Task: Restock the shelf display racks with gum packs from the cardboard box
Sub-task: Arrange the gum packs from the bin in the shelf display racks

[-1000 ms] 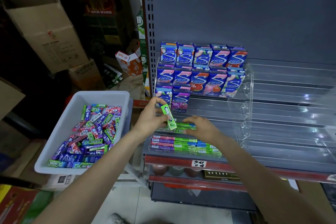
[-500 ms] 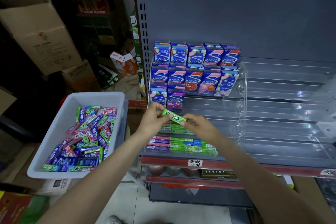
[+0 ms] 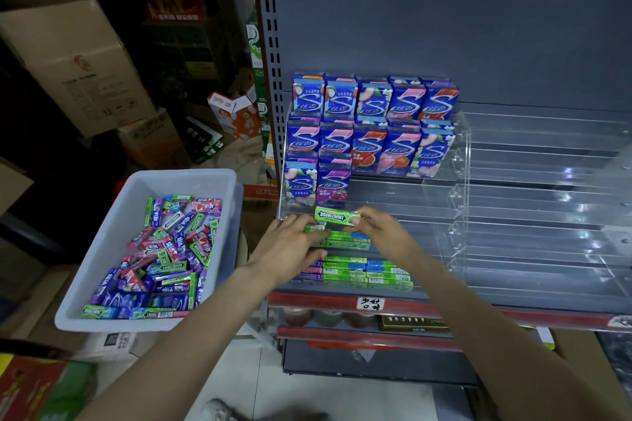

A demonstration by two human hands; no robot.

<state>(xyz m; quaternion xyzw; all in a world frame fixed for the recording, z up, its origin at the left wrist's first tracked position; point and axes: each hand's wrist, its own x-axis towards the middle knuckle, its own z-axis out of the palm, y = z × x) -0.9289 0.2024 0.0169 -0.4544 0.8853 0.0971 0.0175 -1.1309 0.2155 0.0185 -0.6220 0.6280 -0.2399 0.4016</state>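
My right hand (image 3: 383,232) pinches the right end of a green Doublemint gum pack (image 3: 337,216), held level just above a low tier of the clear acrylic rack (image 3: 461,181). My left hand (image 3: 290,249) is just left of it, fingers loosely extended against the green packs lying on that tier (image 3: 347,240). More green, blue and pink stick packs (image 3: 366,275) fill the bottom tier. Blue upright gum boxes (image 3: 369,123) fill the top tiers at the left. A white plastic bin (image 3: 147,178) of mixed gum packs (image 3: 164,260) stands to the left.
The right part of the rack's tiers (image 3: 547,215) holds nothing. A red shelf edge with a label (image 3: 371,303) runs below. Cardboard boxes (image 3: 75,55) and cartons are piled at the back left. Below me lies tiled floor (image 3: 307,400).
The green pack went from upright in my left hand to level in my right hand's pinch. My left hand let go of it and dropped to the packs on the tier.
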